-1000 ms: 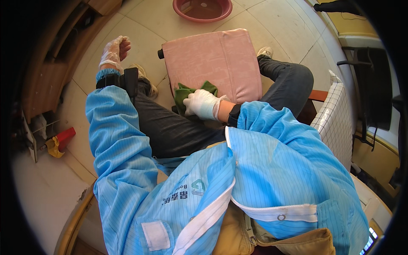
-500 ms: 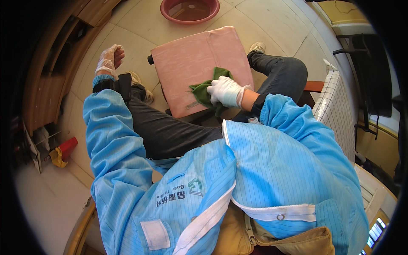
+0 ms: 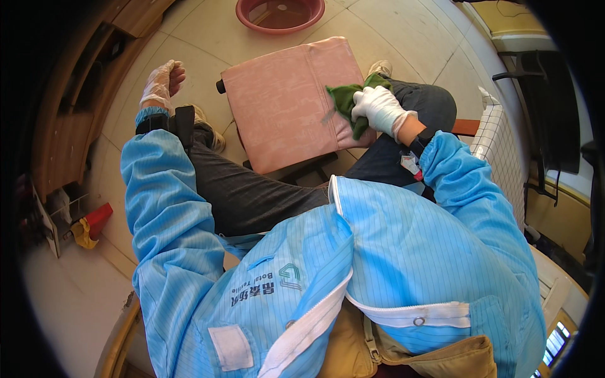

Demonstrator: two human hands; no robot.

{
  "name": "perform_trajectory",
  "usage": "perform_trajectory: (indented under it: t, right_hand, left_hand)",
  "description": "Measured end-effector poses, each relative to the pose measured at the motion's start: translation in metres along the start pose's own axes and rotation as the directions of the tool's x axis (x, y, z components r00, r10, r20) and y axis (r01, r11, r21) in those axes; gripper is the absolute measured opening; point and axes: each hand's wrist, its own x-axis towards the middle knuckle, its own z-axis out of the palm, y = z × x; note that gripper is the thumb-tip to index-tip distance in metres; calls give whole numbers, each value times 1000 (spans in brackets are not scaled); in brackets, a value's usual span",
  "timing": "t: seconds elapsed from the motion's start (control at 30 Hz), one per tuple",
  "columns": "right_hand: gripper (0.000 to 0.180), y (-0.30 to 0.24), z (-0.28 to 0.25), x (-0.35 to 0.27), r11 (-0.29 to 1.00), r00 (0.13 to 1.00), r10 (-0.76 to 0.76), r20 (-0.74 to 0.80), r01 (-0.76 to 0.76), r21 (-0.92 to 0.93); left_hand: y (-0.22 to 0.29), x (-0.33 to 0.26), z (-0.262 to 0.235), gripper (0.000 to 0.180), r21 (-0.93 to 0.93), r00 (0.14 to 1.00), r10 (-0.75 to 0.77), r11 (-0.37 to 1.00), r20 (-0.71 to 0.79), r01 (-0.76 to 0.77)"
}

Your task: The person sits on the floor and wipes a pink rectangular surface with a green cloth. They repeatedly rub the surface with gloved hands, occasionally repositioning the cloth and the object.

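Note:
A pink square upholstered seat (image 3: 277, 104) on a dark frame stands between my knees, with a seam running down its right part. My right hand (image 3: 382, 108), in a white glove, grips a crumpled green cloth (image 3: 343, 101) and presses it on the seat's right edge. The cover wrinkles just below the cloth, and a faint streak shows to its left. Off to the left, my left hand (image 3: 164, 84) wears a thin clear glove over curled fingers. It hangs in the air beyond my left knee, apart from the seat, and nothing shows in it.
A red basin (image 3: 280, 25) holding liquid rests on the tiled floor beyond the seat. Wooden cabinets (image 3: 66, 135) line the left side, with a red and yellow object (image 3: 93, 225) near them. On the right are a white wire grid (image 3: 498, 160) and a black chair (image 3: 545, 113).
My right hand has slid the green cloth right and slightly away from me, from the seat's lower middle to its right edge. The left hand has barely moved.

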Motion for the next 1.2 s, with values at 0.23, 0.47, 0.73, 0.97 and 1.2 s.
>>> perform_trajectory:
  t: [0.23,0.47,0.73,0.97,1.2]
  right_hand:
    - [31,0,-6,17,979,980,173,96,-182,96]
    - [34,-3,0,31,943,959,284,3,-280,180]
    - [34,14,20,62,827,885,459,-76,-394,402]
    - [32,30,17,87,698,846,532,-48,-405,591]
    - [32,37,14,109,581,795,606,-20,-425,694]
  left_hand:
    - [4,-3,3,24,41,1000,4,999,3,-4]
    - [-3,7,7,23,108,1000,-6,994,-8,7]
    - [-51,25,39,41,601,972,235,778,-7,-184]
    - [-136,-75,170,68,937,703,710,207,54,-282]
    - [-145,-103,192,72,935,790,606,221,93,-279]
